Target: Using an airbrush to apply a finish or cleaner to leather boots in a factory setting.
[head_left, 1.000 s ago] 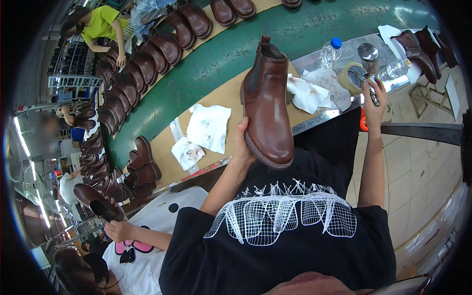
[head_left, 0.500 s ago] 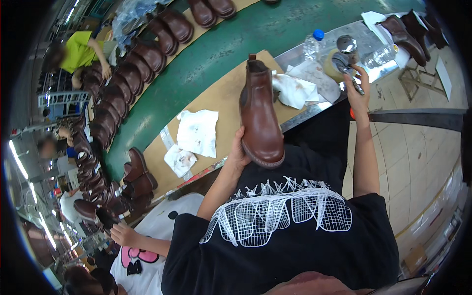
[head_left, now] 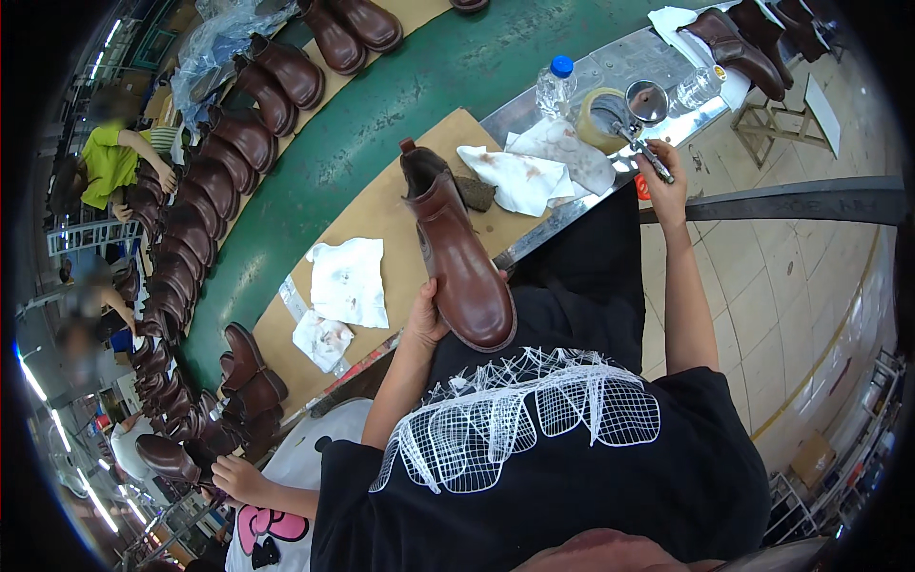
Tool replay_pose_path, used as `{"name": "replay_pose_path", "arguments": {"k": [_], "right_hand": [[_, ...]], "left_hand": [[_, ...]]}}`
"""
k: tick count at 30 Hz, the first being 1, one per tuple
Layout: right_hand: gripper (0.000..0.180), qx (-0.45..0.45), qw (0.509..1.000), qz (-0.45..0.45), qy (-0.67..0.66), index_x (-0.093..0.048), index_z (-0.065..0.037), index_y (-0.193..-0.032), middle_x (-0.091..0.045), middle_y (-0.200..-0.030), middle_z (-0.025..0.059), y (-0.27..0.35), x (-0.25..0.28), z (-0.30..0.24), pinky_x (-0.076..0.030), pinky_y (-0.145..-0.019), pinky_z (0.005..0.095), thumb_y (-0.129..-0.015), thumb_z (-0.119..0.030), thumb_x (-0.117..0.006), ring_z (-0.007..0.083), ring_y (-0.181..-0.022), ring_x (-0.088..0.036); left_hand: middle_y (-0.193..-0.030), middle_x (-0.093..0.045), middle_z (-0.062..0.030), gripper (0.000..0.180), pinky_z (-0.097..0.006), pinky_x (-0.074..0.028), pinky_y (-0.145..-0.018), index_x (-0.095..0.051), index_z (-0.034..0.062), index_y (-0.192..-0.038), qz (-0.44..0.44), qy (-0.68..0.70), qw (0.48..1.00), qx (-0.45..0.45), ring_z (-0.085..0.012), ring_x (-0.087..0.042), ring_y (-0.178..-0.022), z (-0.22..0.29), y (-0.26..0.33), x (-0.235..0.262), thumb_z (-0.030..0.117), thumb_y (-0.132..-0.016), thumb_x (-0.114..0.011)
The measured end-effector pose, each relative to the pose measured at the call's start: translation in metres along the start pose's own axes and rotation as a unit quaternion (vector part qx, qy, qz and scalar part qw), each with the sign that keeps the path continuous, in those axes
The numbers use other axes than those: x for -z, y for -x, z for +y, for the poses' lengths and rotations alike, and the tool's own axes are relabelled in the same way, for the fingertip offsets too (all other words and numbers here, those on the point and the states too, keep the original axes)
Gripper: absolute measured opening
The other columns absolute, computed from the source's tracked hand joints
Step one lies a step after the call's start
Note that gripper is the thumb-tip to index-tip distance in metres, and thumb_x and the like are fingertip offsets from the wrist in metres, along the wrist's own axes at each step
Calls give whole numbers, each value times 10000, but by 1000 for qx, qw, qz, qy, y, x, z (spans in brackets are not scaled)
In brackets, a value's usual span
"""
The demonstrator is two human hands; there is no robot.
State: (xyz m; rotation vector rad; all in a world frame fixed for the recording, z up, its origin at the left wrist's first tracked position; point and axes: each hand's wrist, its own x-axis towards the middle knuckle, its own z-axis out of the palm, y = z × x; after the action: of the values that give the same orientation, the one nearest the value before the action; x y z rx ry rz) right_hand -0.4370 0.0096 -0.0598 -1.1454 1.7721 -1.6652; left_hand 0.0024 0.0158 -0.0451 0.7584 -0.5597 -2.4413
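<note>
A brown leather ankle boot (head_left: 464, 272) lies tilted over my lap, its toe toward me and its opening facing the bench. My left hand (head_left: 426, 313) is closed on the boot's left side near the sole. Out at the right, my right hand (head_left: 667, 183) grips a small metal spray gun (head_left: 651, 160) with a round shiny cup. The front of the gun is at a yellowish jar (head_left: 588, 122); whether they touch I cannot tell. A dark, rough block (head_left: 475, 194) sits on the brown board beside the boot's shaft.
Stained white cloths (head_left: 347, 282) lie on the brown board (head_left: 419, 181) and by the jar. A blue-capped bottle (head_left: 555, 88) stands near. Brown boots line the green curved bench (head_left: 372, 119). A co-worker's hand (head_left: 240, 480) handles a boot at lower left; a metal bar (head_left: 791, 202) stands right.
The view has shifted. The boot's shaft has tipped left, so its opening now shows. The spray gun has moved slightly right relative to the jar, which shows more fully.
</note>
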Motion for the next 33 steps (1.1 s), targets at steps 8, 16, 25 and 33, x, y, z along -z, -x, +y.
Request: {"name": "replay_pose_path", "arguments": {"k": [8,16,25,33], "right_hand": [[190,-68,994,43,-68,-666,-10,-1080,-662,-920,-7,-23,6,-45,-474,-737,209,-901,-48,-718,52,-836,-585],[385,-5,990,7,143,-654,-7,-1088,-601,-874,15,-47,-5,-14,-476,-717,241,-826,-241,-812,106,-797,-575],[485,-38,999,30,22,-584,-23,-1241,-602,-1019,62,-18,-6,14,-491,-809,270,-837,-169,-809,127,-958,-567],[639,7,996,47,74,-473,-11,-1375,-543,-1207,110,5,4,4,-449,-936,314,-829,-124,-785,174,-1095,-537]], "left_hand": [[-1313,-553,-293,1169,-474,-438,-1079,-277,-55,-1494,70,-18,997,-12,-384,-568,-1229,-7,4,14,693,-714,-725],[-1308,-555,-294,1175,-486,-439,-1082,-271,-52,-1496,35,-34,999,-8,-389,-558,-1243,3,1,0,692,-709,-727],[-1423,-483,-250,1140,-512,-414,-1099,-255,-8,-1521,71,-11,997,-3,-402,-502,-1303,7,4,-6,796,-774,-565],[-1407,-544,-161,1028,-410,-382,-1104,-436,-7,-1441,202,-99,972,63,-273,-545,-1269,26,19,4,835,-853,-381]]}}
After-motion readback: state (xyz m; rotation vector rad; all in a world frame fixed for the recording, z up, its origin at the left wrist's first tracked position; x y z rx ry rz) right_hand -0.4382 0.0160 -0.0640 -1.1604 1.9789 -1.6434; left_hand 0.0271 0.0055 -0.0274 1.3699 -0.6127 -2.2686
